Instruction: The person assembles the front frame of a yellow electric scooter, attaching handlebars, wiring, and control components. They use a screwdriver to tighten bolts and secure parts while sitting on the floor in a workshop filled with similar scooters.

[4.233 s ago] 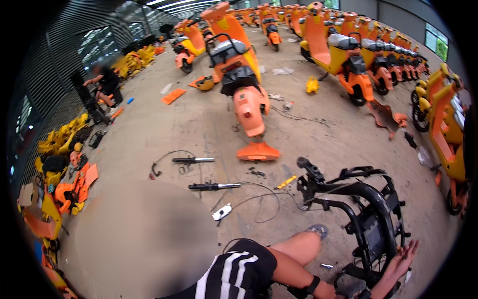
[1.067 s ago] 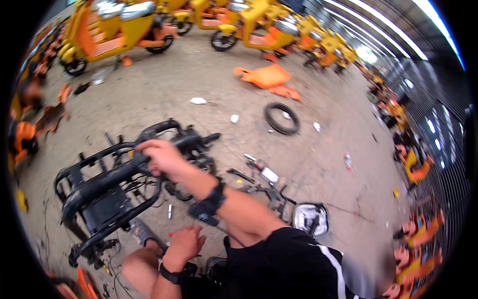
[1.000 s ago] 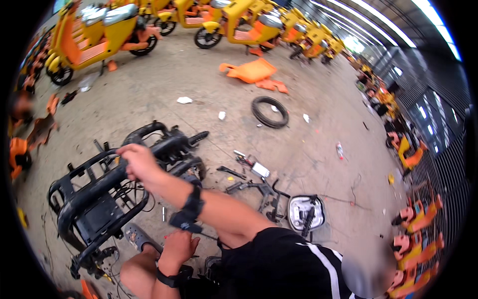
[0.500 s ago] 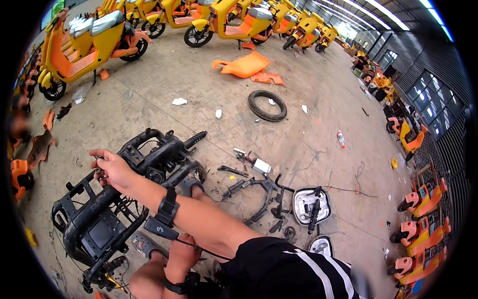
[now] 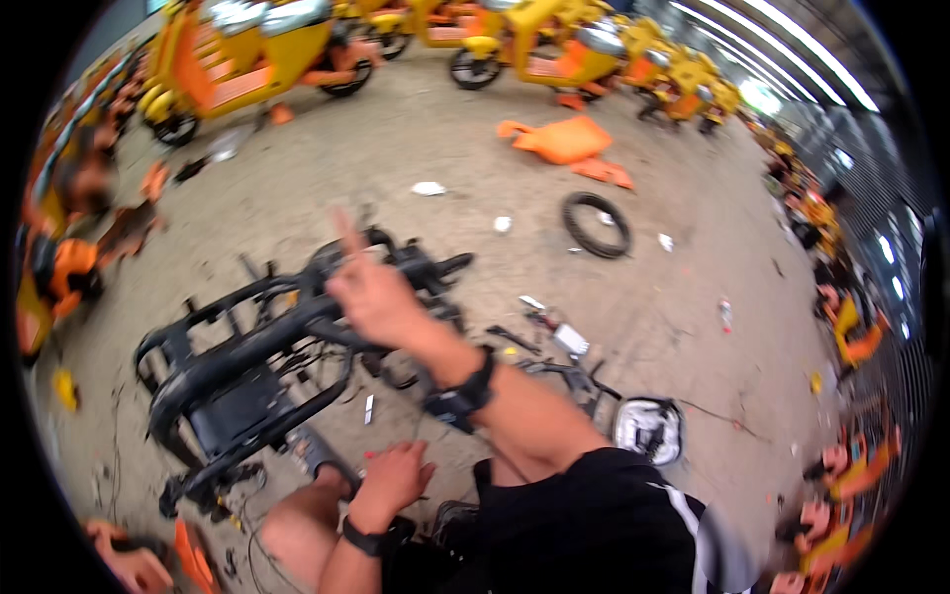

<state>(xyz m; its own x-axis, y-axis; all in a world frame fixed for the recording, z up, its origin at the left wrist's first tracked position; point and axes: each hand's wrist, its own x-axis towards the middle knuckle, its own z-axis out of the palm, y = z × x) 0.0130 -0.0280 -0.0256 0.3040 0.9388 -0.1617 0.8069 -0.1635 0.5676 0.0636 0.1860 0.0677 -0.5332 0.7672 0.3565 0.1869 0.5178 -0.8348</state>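
Note:
My right arm reaches across from the lower right. My right hand (image 5: 376, 300) is above the upper part of a black scooter frame (image 5: 233, 342), one finger stretched up and the others bent. Motion blurs it, so I cannot see whether anything is in it or whether it touches the frame. Low in the middle, my left hand (image 5: 394, 482) is beside my bent knee with its fingers curled. A small red bit shows at its edge, but what it holds is hidden. Between that hand and the frame is a narrow white strip (image 5: 369, 409).
Right of the frame lie loose metal parts (image 5: 569, 376), a silver box with wires (image 5: 571, 340) and a white-lined shell (image 5: 648, 431). Farther off are a tyre (image 5: 596, 224) and an orange panel (image 5: 564, 141). Yellow scooters (image 5: 282, 59) stand in rows behind.
My right hand has moved from the left part of the frame toward its upper right end. My left hand has shifted slightly up. The whole view has swung left.

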